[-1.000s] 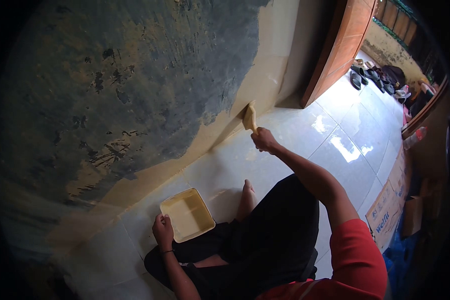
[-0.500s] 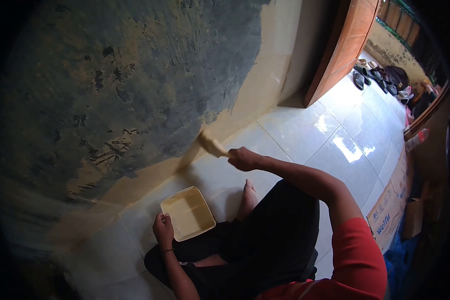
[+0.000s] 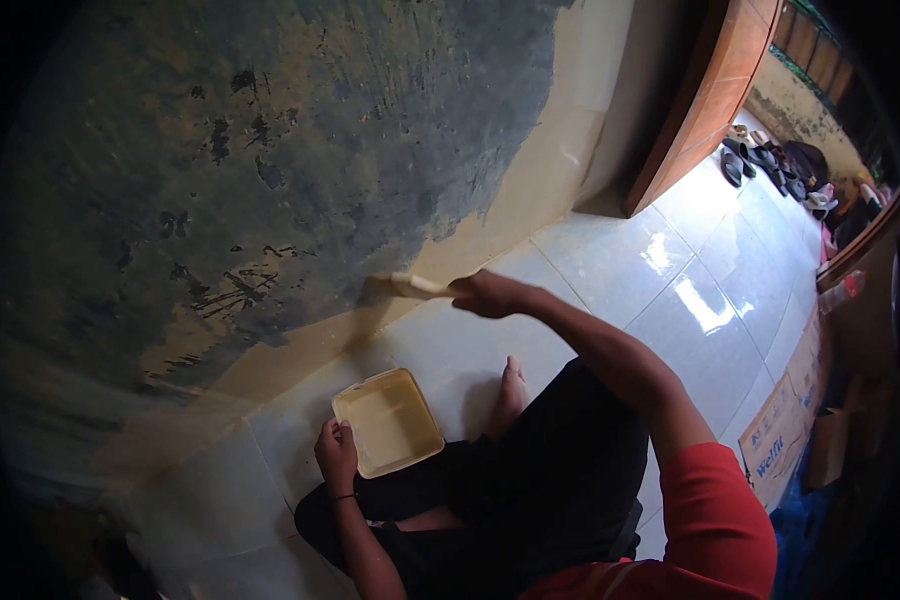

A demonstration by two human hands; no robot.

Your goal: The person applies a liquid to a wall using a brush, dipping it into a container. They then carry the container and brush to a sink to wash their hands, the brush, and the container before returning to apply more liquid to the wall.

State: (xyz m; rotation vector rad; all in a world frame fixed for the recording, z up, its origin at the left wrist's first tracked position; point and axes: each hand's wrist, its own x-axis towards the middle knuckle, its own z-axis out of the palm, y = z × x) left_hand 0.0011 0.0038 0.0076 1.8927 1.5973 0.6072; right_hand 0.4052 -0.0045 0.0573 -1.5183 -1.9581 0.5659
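Observation:
My right hand (image 3: 492, 294) is closed around the handle of a paintbrush (image 3: 422, 287). Its bristle end points left and meets the lower wall (image 3: 370, 190), where dark grey paint borders a beige band. A squarish cream tub (image 3: 437, 425) with beige paint inside sits by my crossed legs, tilted slightly. The fingers of my left hand (image 3: 336, 456) grip the tub's left rim, thumb on top.
Shiny pale tiles (image 3: 660, 300) cover the floor. A wooden door (image 3: 698, 110) stands open at upper right, with several sandals (image 3: 760, 160) beyond it. Flattened cardboard (image 3: 782, 430) and a plastic bottle (image 3: 842, 290) lie at right. My bare foot (image 3: 510, 395) rests beside the tub.
The brush has swung from pointing up-left to nearly level, its bristles now on the grey-beige border of the wall. My left hand still holds the tub. The whole view has shifted slightly.

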